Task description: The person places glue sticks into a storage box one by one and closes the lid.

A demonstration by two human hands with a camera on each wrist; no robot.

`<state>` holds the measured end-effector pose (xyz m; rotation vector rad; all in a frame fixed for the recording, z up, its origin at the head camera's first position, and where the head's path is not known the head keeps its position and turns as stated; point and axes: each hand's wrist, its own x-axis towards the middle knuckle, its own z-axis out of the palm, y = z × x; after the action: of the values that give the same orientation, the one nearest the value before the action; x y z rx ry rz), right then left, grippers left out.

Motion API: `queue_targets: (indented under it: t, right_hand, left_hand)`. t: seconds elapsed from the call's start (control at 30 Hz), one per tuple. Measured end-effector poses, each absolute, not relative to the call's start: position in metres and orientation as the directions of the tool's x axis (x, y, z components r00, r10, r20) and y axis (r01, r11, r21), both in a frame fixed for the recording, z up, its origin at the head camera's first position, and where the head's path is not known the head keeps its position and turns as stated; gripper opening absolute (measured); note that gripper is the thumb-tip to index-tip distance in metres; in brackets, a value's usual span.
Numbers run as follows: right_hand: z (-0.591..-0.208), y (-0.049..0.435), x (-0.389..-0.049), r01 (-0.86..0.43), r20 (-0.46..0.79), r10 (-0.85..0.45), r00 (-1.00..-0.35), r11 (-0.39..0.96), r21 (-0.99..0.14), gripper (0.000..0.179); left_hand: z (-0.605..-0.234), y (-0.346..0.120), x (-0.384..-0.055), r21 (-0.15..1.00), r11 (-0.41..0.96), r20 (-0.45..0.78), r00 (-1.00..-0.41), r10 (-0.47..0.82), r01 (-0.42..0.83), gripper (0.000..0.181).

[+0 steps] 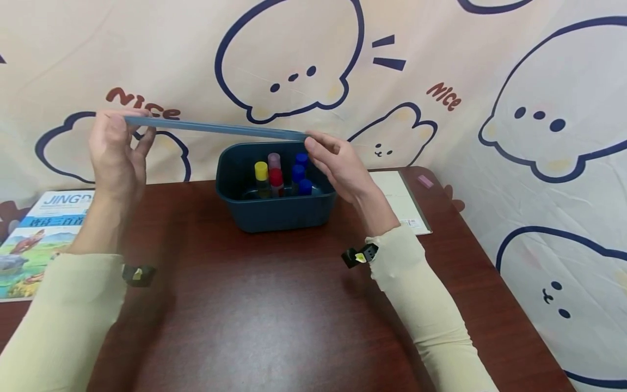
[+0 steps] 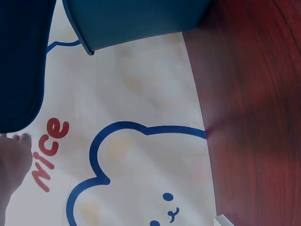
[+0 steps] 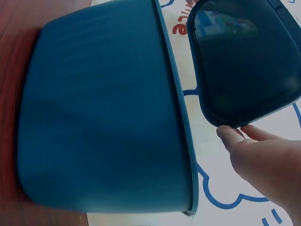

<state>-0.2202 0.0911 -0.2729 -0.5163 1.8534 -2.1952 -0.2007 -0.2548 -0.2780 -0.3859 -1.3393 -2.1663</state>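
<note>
A flat blue lid (image 1: 215, 128) is held up above the table, edge-on in the head view and tilted slightly down to the right. My left hand (image 1: 117, 152) grips its left end, and my right hand (image 1: 340, 163) pinches the right end. Below the lid's right part stands a dark blue plastic bin (image 1: 279, 212), open at the top. Inside are several small capped bottles, among them a yellow-capped bottle (image 1: 262, 174), a red-capped bottle (image 1: 276, 179) and a blue-capped bottle (image 1: 305, 188). In the right wrist view the lid's underside (image 3: 249, 61) shows a raised rim.
A colourful book (image 1: 44, 234) lies at the table's left side. Behind the right hand is a pale flat board or pad (image 1: 397, 196), with a small pink block (image 1: 425, 181) near the corner. A cartoon-printed cloth (image 1: 186, 54) hangs along the brown table's (image 1: 245, 316) back edge.
</note>
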Motion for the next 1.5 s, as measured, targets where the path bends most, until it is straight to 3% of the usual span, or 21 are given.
queue_targets:
  t: [0.17, 0.33, 0.57, 0.73, 0.97, 1.27, 1.5]
  right_hand:
    - [-0.277, 0.097, -0.222, -0.065, 0.131, -0.384, -0.914, -0.18, -0.982, 0.058]
    - [-0.282, 0.104, -0.225, -0.1, 0.162, -0.436, -0.885, -0.162, -0.982, 0.064]
    - [-0.28, 0.123, -0.231, -0.127, 0.232, -0.509, -0.829, -0.233, -0.964, 0.076]
    - [-0.278, 0.138, -0.237, -0.161, 0.231, -0.541, -0.809, -0.174, -0.971, 0.086]
    - [-0.29, 0.155, -0.243, -0.253, 0.278, -0.552, -0.786, -0.122, -0.96, 0.111]
    - [-0.304, 0.166, -0.247, -0.287, 0.292, -0.56, -0.775, -0.099, -0.953, 0.107]
    - [-0.309, 0.173, -0.25, -0.293, 0.282, -0.573, -0.77, -0.074, -0.953, 0.103]
  left_hand:
    - [-0.276, -0.261, -0.193, 0.827, -0.327, 0.41, -0.889, -0.205, 0.457, 0.049]
    - [-0.279, -0.269, -0.189, 0.89, -0.302, 0.335, -0.939, -0.073, 0.341, 0.05]
    - [-0.288, -0.277, -0.188, 0.933, -0.16, 0.342, -0.932, 0.116, 0.322, 0.047]
    - [-0.29, -0.273, -0.189, 0.935, 0.013, 0.349, -0.927, 0.136, 0.354, 0.051]
    - [-0.295, -0.264, -0.187, 0.912, 0.3, 0.23, -0.954, 0.191, 0.28, 0.061]
    - [-0.307, -0.258, -0.189, 0.902, 0.369, 0.144, -0.961, 0.236, 0.226, 0.072]
    - [-0.315, -0.255, -0.195, 0.895, 0.315, 0.213, -0.924, 0.317, 0.315, 0.075]
